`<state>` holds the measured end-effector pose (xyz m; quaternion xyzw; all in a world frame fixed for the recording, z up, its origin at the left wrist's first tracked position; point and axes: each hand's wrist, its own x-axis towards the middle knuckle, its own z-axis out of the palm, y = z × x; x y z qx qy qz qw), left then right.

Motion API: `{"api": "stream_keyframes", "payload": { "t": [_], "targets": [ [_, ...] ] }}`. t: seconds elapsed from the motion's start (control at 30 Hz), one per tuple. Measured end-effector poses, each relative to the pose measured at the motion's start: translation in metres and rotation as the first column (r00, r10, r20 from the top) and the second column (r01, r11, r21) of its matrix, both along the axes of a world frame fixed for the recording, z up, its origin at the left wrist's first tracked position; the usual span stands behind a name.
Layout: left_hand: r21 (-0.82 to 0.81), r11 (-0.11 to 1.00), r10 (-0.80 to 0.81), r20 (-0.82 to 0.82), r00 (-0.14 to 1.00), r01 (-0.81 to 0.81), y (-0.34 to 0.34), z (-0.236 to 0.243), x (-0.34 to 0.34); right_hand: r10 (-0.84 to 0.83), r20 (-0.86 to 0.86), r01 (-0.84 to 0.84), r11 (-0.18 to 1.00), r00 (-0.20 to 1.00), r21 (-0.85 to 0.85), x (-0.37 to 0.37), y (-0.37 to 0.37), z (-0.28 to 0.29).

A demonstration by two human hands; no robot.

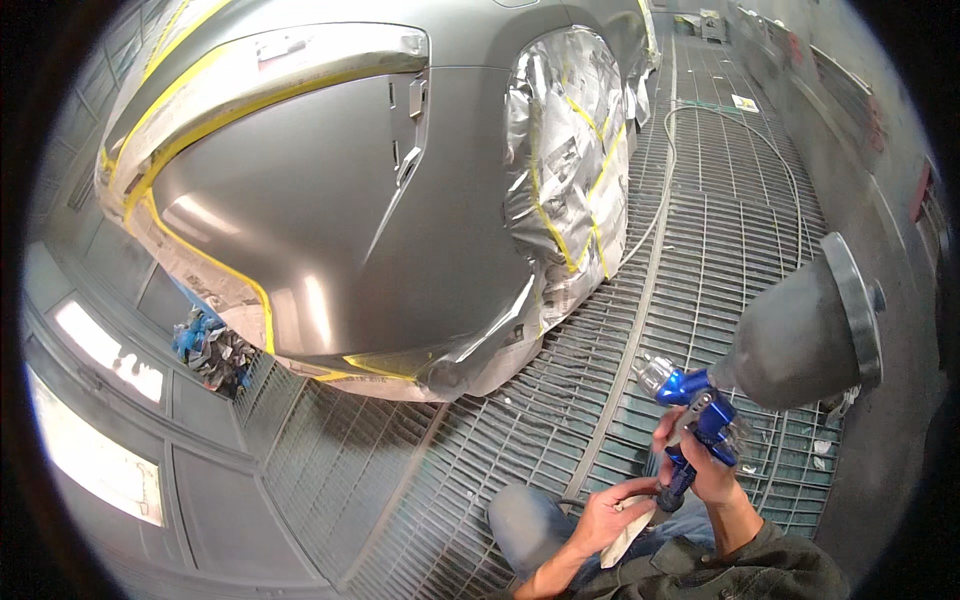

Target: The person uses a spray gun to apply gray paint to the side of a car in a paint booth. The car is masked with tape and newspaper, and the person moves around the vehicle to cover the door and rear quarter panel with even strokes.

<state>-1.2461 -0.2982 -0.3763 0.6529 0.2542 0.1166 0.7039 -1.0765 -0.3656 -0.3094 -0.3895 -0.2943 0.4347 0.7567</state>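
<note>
My right hand holds a blue spray gun upright at lower right, with a large dark grey cup on top and a silver nozzle pointing up-left. My left hand is closed at the dark fitting under the gun's handle, with a pale cloth or paper strip in it; which it grips is partly hidden. In front of me stands a grey car body corner, edged with yellow tape and paper, with foil-like masking over the wheel area.
A slatted metal grating forms the floor, with a hose lying across it at the right. A grey booth wall runs along the right, and panels with lit windows are at the left. Crumpled waste lies behind the car.
</note>
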Motion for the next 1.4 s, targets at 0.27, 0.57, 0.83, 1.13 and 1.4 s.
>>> {"api": "stream_keyframes", "payload": {
  "t": [0.27,0.57,0.83,1.13,1.4],
  "targets": [
    [0.07,0.976,0.202,0.036,0.979,-0.204,-0.001,0.009,0.03,0.171,0.088,-0.178,0.982,0.981,0.071,0.025,0.022,0.008],
    [-0.059,0.989,0.138,0.086,0.987,-0.133,-0.025,0.005,0.07,0.155,0.071,-0.157,0.987,0.985,0.031,0.051,-0.009,0.016],
    [0.197,0.972,0.1,0.135,0.986,-0.126,-0.022,0.011,0.084,0.09,0.006,-0.09,0.996,0.996,0.007,0.065,-0.007,0.012],
    [0.574,0.788,-0.154,-0.165,0.974,0.222,0.021,-0.033,0.048,-0.267,0.257,0.236,0.961,0.929,0.145,0.133,0.051,0.09],
    [0.581,0.732,-0.046,-0.479,0.876,0.356,0.086,-0.156,0.013,-0.313,0.236,0.214,0.905,0.92,0.367,0.159,0.153,0.161]
  ]
}}
